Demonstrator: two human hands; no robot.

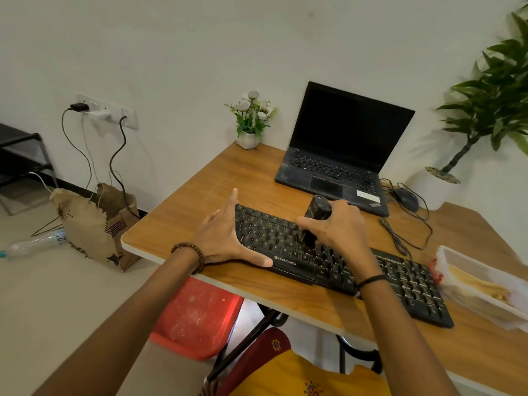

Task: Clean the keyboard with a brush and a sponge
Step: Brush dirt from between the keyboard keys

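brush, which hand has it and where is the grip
The right hand grips the black brush around its middle; the left hand only braces the keyboard with straight fingers.

The right hand (pixel 340 227) covers the middle keys of the keyboard (pixel 405 284), and its grip hides most of the brush (pixel 316 208); the dark bristles cannot be told from the keys. Key legends are too small to read. The right edge cuts off the plastic box (pixel 480 260) and the plant (pixel 494 90); the left edge cuts off the bottle (pixel 31 244) on the floor.
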